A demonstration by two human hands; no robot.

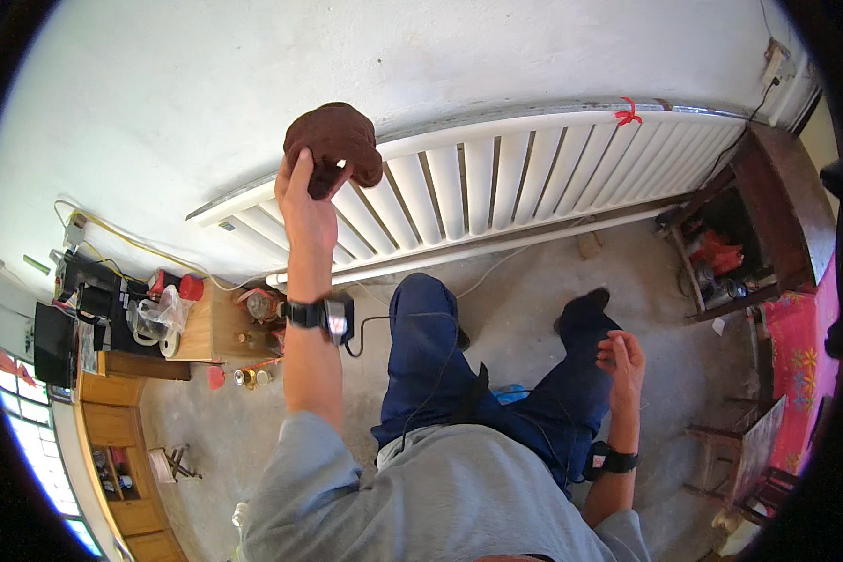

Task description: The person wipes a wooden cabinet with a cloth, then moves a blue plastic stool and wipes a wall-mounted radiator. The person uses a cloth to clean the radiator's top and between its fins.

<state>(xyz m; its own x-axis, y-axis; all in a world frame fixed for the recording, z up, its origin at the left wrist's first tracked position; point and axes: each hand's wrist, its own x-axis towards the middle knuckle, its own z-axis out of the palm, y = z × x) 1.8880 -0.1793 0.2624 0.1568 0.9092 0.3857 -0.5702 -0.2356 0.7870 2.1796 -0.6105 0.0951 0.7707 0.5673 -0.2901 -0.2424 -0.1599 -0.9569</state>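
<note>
A folded dark brown cloth is in my left hand, raised in front of the white wall near the left end of the radiator. My fingers and thumb hold its lower edge, and part of the fingers is hidden behind it. My right hand is held above my right knee, with its fingers loosely curled and nothing seen in them. Black straps with small devices sit on both forearms, and thin black cables run from them across my dark blue trousers.
A long white radiator with a red ribbon runs along the wall. At left stands a wooden cabinet by a glass jug; jars and a small folding stool are on the floor. A dark wooden table and a pink floral cloth are at right.
</note>
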